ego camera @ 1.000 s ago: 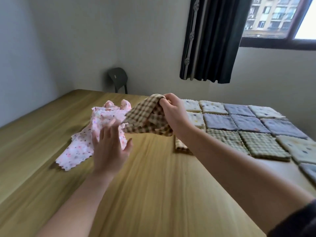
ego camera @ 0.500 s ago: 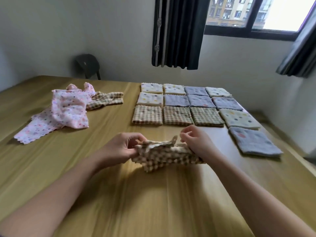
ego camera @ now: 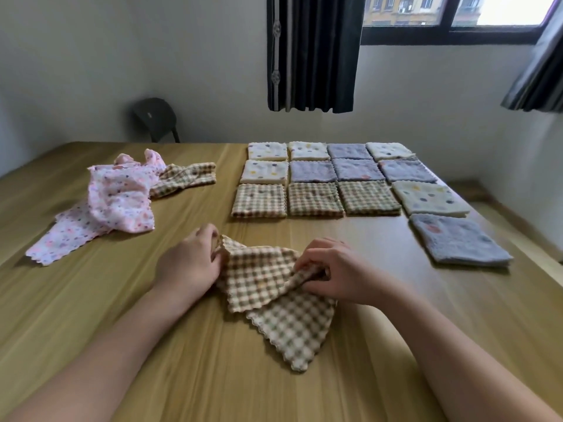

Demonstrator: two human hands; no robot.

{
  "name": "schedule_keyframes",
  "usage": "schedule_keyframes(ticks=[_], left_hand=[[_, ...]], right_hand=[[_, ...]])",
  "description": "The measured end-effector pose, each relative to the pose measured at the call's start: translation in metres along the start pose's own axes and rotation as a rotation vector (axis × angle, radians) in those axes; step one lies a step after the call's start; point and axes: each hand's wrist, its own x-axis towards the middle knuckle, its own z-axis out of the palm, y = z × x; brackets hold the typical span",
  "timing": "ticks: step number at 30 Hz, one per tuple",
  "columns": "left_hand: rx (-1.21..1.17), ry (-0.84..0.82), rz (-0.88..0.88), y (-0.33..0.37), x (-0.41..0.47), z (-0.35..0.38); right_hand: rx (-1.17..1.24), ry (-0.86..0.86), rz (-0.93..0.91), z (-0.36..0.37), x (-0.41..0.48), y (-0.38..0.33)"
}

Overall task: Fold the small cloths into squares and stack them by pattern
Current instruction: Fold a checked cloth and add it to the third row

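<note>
Wood-grain table fills the room under a dark-curtained window. At its near middle lies a brown checked cloth, partly doubled over, one corner trailing toward the near edge. Her left hand pinches its left edge with curled fingers; the right hand pinches the folded right edge. Far right sit rows of folded squares; far left, a crumpled pink cloth and another checked one.
</note>
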Motion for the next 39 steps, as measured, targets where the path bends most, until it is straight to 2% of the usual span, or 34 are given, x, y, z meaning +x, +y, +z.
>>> schedule_keyframes(ticks=[1,4,5,6,7,10,12,14,17,18,20,21,23,26,27,29,34,37,39], left_hand=[[0.017,0.045,0.145,-0.002,-0.002,0.002],[-0.023,0.078,0.724,-0.001,-0.001,0.005],[-0.047,0.058,0.849,0.001,-0.001,0.005],[-0.11,0.017,0.895,0.002,-0.003,0.005],[-0.232,-0.031,0.86,0.004,-0.008,0.002],[-0.769,-0.223,0.477,0.015,-0.02,-0.011],[-0.92,-0.183,0.302,0.02,-0.016,-0.014],[-0.815,-0.072,0.129,0.02,-0.004,-0.009],[-0.624,-0.01,-0.148,0.018,0.004,-0.002],[-0.514,0.074,-0.144,0.017,0.001,0.0],[-0.287,0.279,0.071,0.016,-0.006,0.0],[-0.263,0.326,0.21,0.019,-0.011,-0.002],[-0.291,0.173,0.461,0.025,-0.022,-0.005],[-0.196,-0.116,0.668,0.024,-0.036,-0.001],[-0.163,-0.161,0.659,0.022,-0.036,0.002],[-0.101,-0.231,0.531,0.018,-0.031,0.004],[-0.002,-0.364,0.149,0.014,-0.014,-0.005],[0.016,-0.245,0.247,0.022,-0.029,-0.009],[0.018,-0.331,0.302,0.028,-0.041,-0.007]], right_hand=[[-0.009,0.011,-0.003,0.001,0.0,0.001],[-0.006,0.12,-0.006,0.005,0.0,-0.001],[0.043,0.166,0.012,0.004,-0.001,-0.004],[0.117,0.213,0.039,0.003,-0.002,-0.006],[0.191,0.26,0.061,0.002,-0.003,-0.009],[0.321,0.431,0.107,-0.004,-0.006,-0.012],[0.269,0.546,0.15,-0.007,-0.004,-0.007],[0.103,0.626,0.195,-0.009,-0.001,0.0],[-0.142,0.678,0.23,-0.008,-0.003,0.006],[-0.178,0.683,0.21,-0.007,-0.004,0.005],[-0.149,0.63,0.095,-0.005,-0.005,-0.004],[-0.104,0.564,0.021,-0.003,-0.006,-0.01],[-0.06,0.411,-0.071,0.003,-0.006,-0.02],[-0.111,0.18,0.008,0.02,-0.009,-0.035],[-0.146,0.087,0.082,0.026,-0.011,-0.039],[-0.222,-0.104,0.19,0.034,-0.016,-0.048],[-0.332,-0.288,0.168,0.031,-0.025,-0.049],[-0.364,-0.332,0.093,0.026,-0.034,-0.044],[-0.389,-0.361,0.043,0.022,-0.039,-0.039]])
